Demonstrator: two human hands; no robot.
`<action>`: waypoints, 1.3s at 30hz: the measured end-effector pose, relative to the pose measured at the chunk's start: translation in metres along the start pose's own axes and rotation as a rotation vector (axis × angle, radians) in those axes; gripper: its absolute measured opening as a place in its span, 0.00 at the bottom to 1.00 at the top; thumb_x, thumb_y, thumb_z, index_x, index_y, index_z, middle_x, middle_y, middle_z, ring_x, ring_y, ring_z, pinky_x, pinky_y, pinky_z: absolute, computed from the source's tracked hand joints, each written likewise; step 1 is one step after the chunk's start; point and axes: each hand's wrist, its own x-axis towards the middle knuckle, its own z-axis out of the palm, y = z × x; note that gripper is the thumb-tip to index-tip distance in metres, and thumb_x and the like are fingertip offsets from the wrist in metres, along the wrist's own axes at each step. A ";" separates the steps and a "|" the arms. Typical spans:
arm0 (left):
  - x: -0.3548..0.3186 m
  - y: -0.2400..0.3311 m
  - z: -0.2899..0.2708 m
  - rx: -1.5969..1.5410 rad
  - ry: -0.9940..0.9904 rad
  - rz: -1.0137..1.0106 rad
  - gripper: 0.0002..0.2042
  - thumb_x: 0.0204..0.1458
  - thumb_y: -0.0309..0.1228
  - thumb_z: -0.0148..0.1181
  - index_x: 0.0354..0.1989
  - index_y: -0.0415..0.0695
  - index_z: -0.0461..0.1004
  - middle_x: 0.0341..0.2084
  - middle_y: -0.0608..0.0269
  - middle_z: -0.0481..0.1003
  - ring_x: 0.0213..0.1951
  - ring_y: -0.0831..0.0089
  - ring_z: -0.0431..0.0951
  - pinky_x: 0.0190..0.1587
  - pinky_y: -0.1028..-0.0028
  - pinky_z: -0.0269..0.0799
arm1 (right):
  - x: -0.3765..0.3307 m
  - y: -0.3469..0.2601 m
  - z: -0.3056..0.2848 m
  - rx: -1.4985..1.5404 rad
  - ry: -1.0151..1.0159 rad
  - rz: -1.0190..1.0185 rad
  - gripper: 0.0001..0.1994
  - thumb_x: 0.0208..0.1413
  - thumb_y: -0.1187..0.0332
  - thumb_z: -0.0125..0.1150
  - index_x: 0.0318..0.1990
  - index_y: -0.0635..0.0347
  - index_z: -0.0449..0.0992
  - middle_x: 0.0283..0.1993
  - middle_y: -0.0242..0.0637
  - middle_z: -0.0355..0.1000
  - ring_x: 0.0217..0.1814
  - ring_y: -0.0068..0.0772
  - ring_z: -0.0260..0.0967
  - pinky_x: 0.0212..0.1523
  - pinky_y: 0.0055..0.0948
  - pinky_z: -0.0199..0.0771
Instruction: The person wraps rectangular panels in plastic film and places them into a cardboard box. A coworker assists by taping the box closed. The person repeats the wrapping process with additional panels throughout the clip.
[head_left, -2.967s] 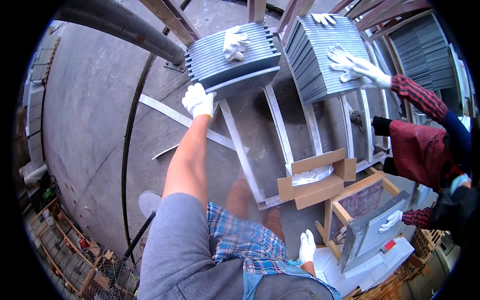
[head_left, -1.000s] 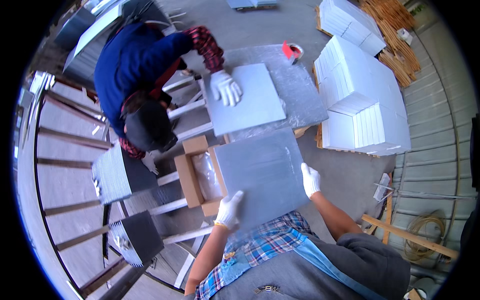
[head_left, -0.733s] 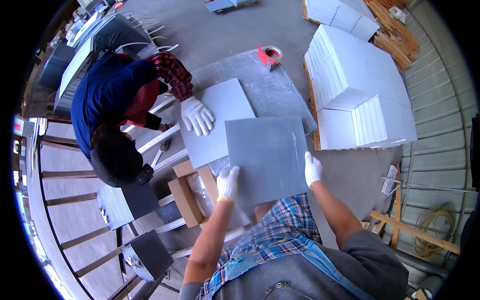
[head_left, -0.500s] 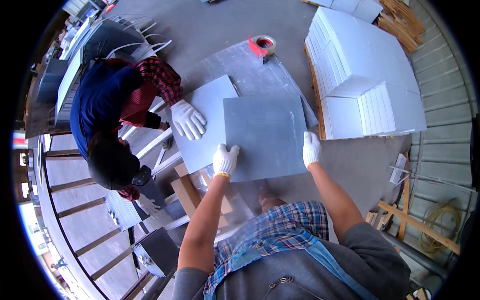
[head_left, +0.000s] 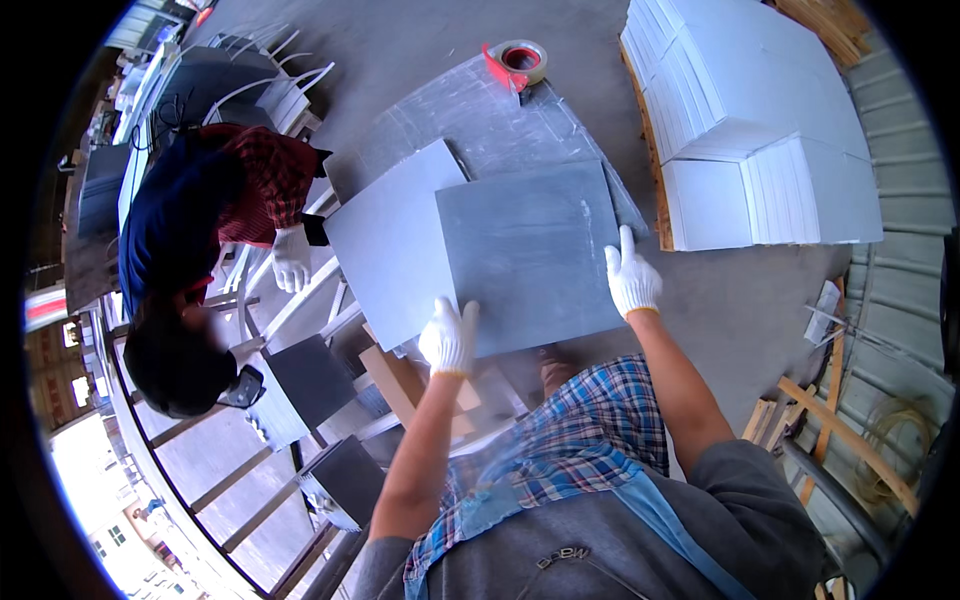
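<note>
A square dark grey panel (head_left: 530, 265) lies partly over a paler grey panel (head_left: 390, 245) on the metal-topped table (head_left: 420, 125). In a white knitted glove, my left hand (head_left: 447, 337) is at the dark panel's near left corner, with thumb and fingers apart. My right hand (head_left: 633, 275), gloved the same way, is beside the panel's right edge with fingers stretched out. Neither hand is closed on the panel. Near the table's far edge stands a red tape dispenser (head_left: 518, 65) with a roll of tape.
At left a co-worker bends over, one gloved hand (head_left: 291, 260) hanging near a metal frame. Dark panel stacks (head_left: 312, 380) and a brown carton (head_left: 392, 385) lie below the table's left side. White boxes (head_left: 715, 195) are piled on a pallet at right. Timber pieces (head_left: 845, 435) lean beyond.
The dark panel has come down onto the pale panel, and my fingers have loosened from its edges. The co-worker's hand has left the pale panel and drawn back left.
</note>
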 end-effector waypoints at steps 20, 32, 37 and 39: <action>-0.021 -0.082 0.092 -1.217 -0.399 -0.359 0.32 0.67 0.57 0.41 0.58 0.35 0.70 0.41 0.53 0.81 0.33 0.61 0.85 0.29 0.64 0.80 | -0.051 -0.199 0.060 0.107 0.288 -1.275 0.30 0.58 0.44 0.58 0.59 0.58 0.73 0.62 0.40 0.68 0.65 0.40 0.61 0.65 0.48 0.57; -0.027 -0.061 0.070 -1.484 -0.572 -0.548 0.43 0.66 0.65 0.27 0.60 0.31 0.66 0.43 0.48 0.80 0.31 0.59 0.83 0.37 0.67 0.82 | 0.068 -0.220 -0.006 -0.050 0.160 -0.641 0.36 0.62 0.42 0.52 0.68 0.61 0.66 0.73 0.47 0.62 0.76 0.46 0.52 0.72 0.53 0.49; -0.024 -0.070 0.064 -1.509 -0.547 -0.544 0.43 0.65 0.66 0.33 0.64 0.30 0.63 0.47 0.48 0.79 0.41 0.55 0.81 0.46 0.59 0.78 | -0.006 -0.244 0.060 0.053 0.292 -0.962 0.34 0.63 0.41 0.51 0.66 0.59 0.71 0.73 0.43 0.62 0.76 0.46 0.52 0.76 0.55 0.42; -0.027 -0.074 0.076 -1.531 -0.483 -0.553 0.47 0.63 0.69 0.29 0.66 0.32 0.62 0.50 0.46 0.77 0.44 0.51 0.80 0.47 0.54 0.76 | -0.053 -0.208 0.071 -0.007 0.208 -1.060 0.34 0.62 0.42 0.52 0.68 0.57 0.69 0.73 0.43 0.61 0.77 0.46 0.51 0.76 0.55 0.44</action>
